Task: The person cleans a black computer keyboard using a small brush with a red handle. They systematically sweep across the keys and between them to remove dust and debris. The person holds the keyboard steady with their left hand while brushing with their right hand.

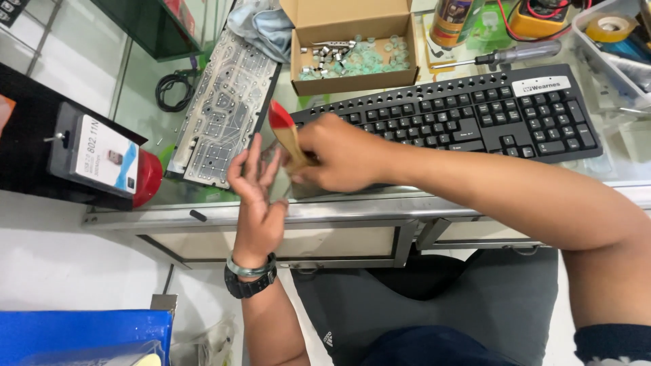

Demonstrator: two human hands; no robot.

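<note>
Black keyboard (468, 118) is lying on the glass counter (339, 203); brown cardboard box (352, 47) of small parts behind it. Red-tipped wooden brush handle (288, 135) is being gripped by right hand (339, 152); bristles hidden. Left hand (254, 193) is being held open, something thin against it, unclear.

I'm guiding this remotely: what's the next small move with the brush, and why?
Probably sweep the brush lightly across the thin clear piece against the left hand. The right hand already grips its wooden handle there, and the left palm is open behind the piece.

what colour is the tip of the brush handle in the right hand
Red, above a tan wooden brush handle, clearest in the head view.
</note>
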